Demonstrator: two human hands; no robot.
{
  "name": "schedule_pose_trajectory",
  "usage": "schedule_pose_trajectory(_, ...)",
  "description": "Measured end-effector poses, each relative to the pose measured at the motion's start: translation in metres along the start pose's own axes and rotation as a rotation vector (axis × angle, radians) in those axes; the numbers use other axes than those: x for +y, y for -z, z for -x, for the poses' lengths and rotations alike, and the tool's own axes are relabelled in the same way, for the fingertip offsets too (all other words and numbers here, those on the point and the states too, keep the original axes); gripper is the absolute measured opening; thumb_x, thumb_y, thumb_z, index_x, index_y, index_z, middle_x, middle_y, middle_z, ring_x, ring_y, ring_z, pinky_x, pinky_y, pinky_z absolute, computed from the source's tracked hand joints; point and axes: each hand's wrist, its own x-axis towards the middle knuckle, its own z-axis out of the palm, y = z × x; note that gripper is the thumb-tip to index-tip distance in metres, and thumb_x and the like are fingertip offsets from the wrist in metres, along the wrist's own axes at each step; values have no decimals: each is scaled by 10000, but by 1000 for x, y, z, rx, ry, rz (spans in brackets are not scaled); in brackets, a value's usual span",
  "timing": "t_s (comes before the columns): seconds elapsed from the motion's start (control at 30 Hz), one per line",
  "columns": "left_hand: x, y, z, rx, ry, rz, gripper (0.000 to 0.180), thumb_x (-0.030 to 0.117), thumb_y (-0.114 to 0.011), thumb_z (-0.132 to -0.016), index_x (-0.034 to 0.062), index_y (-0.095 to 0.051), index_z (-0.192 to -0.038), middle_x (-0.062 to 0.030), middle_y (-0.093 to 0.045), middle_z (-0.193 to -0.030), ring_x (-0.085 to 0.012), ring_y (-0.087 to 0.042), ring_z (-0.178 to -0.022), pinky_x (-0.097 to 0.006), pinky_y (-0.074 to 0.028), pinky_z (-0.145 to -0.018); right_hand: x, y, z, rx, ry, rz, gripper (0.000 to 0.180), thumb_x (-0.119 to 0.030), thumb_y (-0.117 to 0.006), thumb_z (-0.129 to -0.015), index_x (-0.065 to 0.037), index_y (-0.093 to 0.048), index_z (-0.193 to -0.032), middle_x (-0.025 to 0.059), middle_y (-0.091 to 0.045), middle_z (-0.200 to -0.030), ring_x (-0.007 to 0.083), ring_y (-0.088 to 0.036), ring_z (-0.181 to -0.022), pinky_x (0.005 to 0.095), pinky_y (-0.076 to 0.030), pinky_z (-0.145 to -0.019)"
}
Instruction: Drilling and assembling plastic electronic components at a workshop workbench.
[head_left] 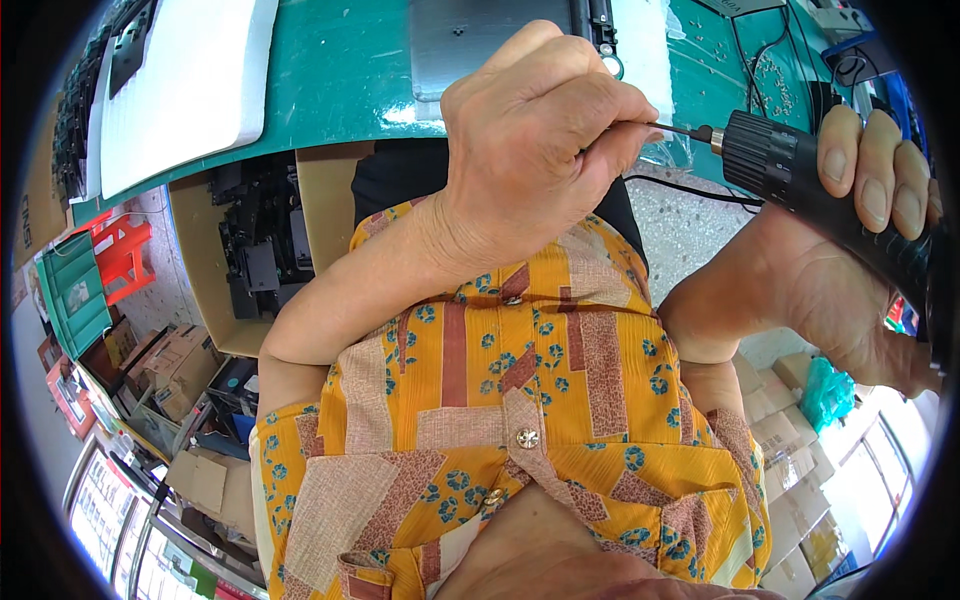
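Note:
My right hand [835, 285] is wrapped round a black electric screwdriver [780, 165], held up at the right with its thin bit [680, 130] pointing left. In front of my body, my left hand [540, 140] is closed, thumb and forefinger pinching the tip of that bit. Whether a screw sits at the tip is hidden by the fingers. Beyond my left hand, a dark flat panel [490, 60] lies on the green table [335, 75], partly covered by the hand.
White foam [195, 85] lies on the table's left. Loose screws [768, 88] and cables [745, 70] are at the far right. Below the table edge stands a cardboard box [330, 190] of black parts. A black cord [690, 188] hangs under my hands.

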Motion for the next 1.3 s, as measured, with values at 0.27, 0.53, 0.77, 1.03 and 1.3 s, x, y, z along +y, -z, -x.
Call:
schedule_pose_trajectory(0.27,-3,1,3,7,6,-12,204,-9,-886,-701,78,-766,-840,-14,-666,-741,-170,-581,-680,-292,-432,-587,40,-50,-16,-17,-26,11,795,-771,-649,-727,-76,-719,-1107,99,-645,-971,246,-589,-848,425,-456,-780)
schedule_pose_trajectory(0.53,-4,5,12,15,14,32,247,-33,-882,-650,66,-743,-829,-25,-667,-756,-194,-583,-685,-306,-448,-591,56,-77,-19,-55,-74,-23,799,-773,-662,-717,-79,-714,-1110,95,-642,-972,244,-588,-849,423,-454,-781)
schedule_pose_trajectory(0.77,-3,17,19,35,-58,-127,257,19,-883,-647,67,-752,-862,-31,-655,-799,-224,-594,-716,-312,-464,-585,56,-80,-20,-79,-113,-44,803,-774,-673,-709,-81,-710,-1111,92,-639,-974,242,-587,-851,421,-453,-781)
schedule_pose_trajectory(1.03,-19,39,34,40,-238,-434,247,92,-844,-678,63,-775,-912,-23,-633,-819,-221,-588,-758,-325,-472,-630,58,-50,-27,-90,-156,-35,807,-776,-686,-699,-83,-705,-1114,88,-636,-975,240,-586,-852,419,-451,-782)
schedule_pose_trajectory(1.3,-27,34,24,37,-234,-435,335,103,-809,-602,124,-791,-936,8,-656,-863,-219,-589,-800,-352,-452,-709,66,-52,-34,-109,-197,-18,813,-778,-699,-690,-86,-700,-1116,85,-632,-976,237,-586,-853,417,-449,-782)
